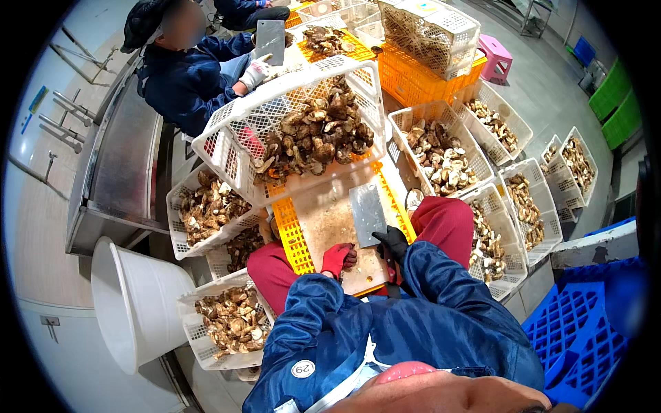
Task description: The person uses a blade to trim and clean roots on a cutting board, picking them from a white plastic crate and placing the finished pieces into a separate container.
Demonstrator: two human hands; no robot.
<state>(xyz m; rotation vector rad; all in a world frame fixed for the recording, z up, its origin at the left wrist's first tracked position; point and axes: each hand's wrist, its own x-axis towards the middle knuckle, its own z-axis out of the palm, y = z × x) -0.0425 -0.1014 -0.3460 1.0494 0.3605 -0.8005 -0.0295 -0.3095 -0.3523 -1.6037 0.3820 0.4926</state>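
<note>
My right hand (391, 244), in a dark glove, is closed round the handle of a broad cleaver (368, 210). Its grey blade points away from me above the pale cutting board (320, 220). My left hand (339, 259), in a red glove with dark fingertips, is curled at the board's near left part; whatever it may hold is hidden. Past the board, a white crate (237, 148) lies tipped towards me, with a heap of brown mushrooms (320, 134) spilling to its open side. The board rests on an upturned yellow crate (291, 237) between my knees.
White crates of mushrooms stand left (180, 237) and right (492, 172). A white tub (141, 303) is at the left, blue pallets (571, 323) at the lower right. Across from me a co-worker (182, 86) in blue holds another cleaver (270, 43). Stacked orange crates (420, 79) stand behind.
</note>
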